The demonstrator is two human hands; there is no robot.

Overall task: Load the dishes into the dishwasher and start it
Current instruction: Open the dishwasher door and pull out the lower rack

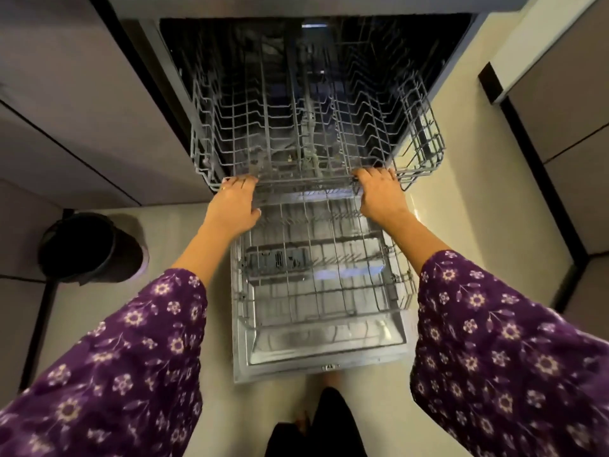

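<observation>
The dishwasher stands open in front of me, its door (316, 364) folded down flat. A grey wire upper rack (425, 140) is partly slid out and holds no dishes. My left hand (234, 206) grips its front rail at the left, fingers curled over the wire. My right hand (382, 192) grips the same front rail at the right. Below it the lower rack (405, 291) sits out over the door, also without dishes, with a grey cutlery holder (280, 260) lying in it. No dishes are in view.
A dark round bin (85, 249) stands on the pale floor at the left. Cabinet fronts (66, 110) flank the dishwasher on the left, and more cabinets (566, 103) are at the right. My feet and dark trousers (326, 423) are just before the door's edge.
</observation>
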